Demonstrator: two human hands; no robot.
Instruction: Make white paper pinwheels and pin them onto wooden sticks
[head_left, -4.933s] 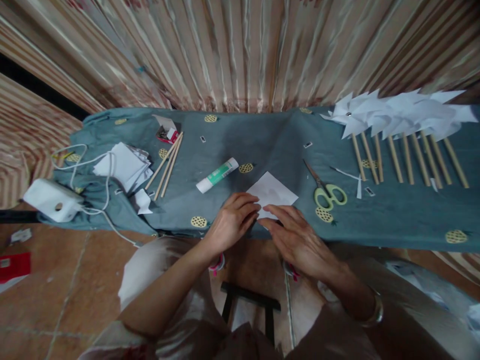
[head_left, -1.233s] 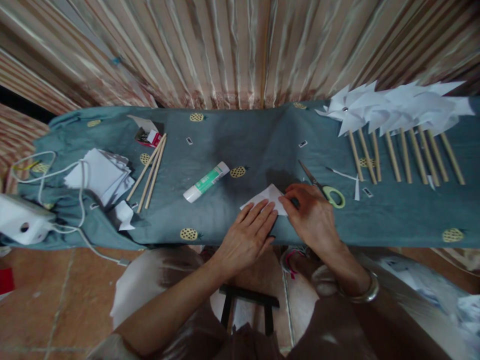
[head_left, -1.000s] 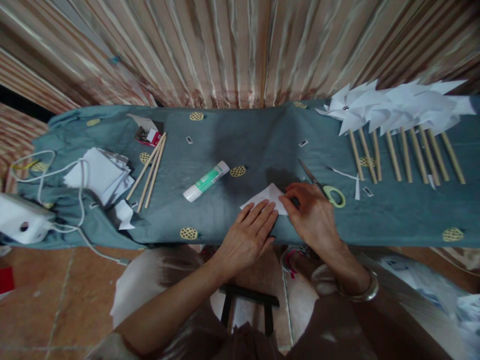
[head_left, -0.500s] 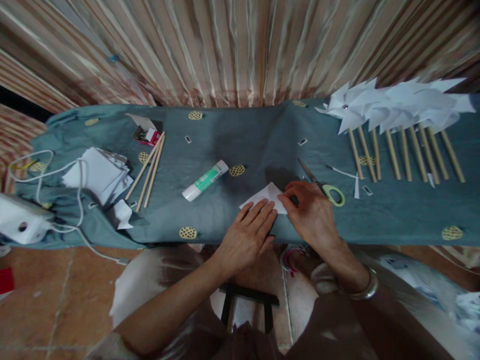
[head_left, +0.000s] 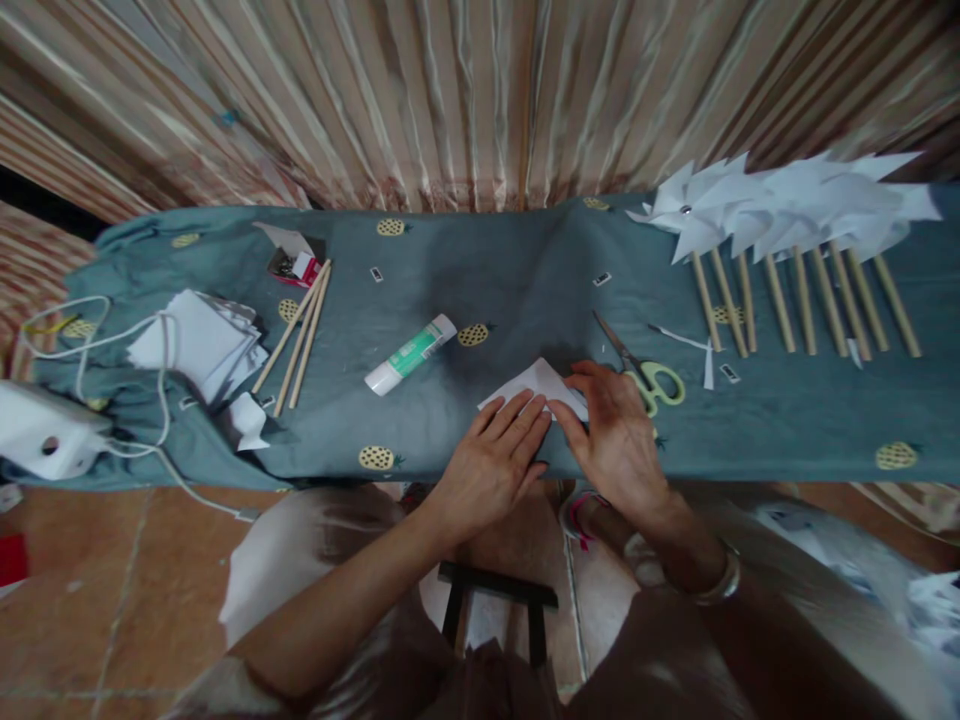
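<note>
Seen nr front edge of blue-grey cloth (head_left: 525, 290), btw both hands: white paper (head_left: 544, 377), folded to roughly triangular outline, lying flat, peak pointing away.

L hand (head_left: 491, 465): laid palm-down over near L part of paper, fingers straight, slightly spread, pressing rather than grasping. R hand (head_left: 619, 430): at paper's R end, thumb & index parted, both tips touching sheet, w/ white showing btw; other fingers mostly hidden, so can't tell how far curled. Wearing bracelet (head_left: 724, 585) on R wrist.

Just beyond R hand: scissors (head_left: 636, 365), green handles, blades pointing away, partly hidden by hand; contact unclear. Farther R: thin paper strip (head_left: 709, 365), then row of overlapping white pinwheels (head_left: 787, 205) on wooden sticks (head_left: 780, 303).

L of paper, well apart: glue stick (head_left: 410, 355), green label, on its side, slanted. Next L: 3 loose rods (head_left: 302, 340), top ends by small open red box (head_left: 307, 268) w/ metallic bits inside. Far L: stack of white squares (head_left: 191, 335), crumpled scrap (head_left: 247, 420) beside, white cable looped across stack.
</note>
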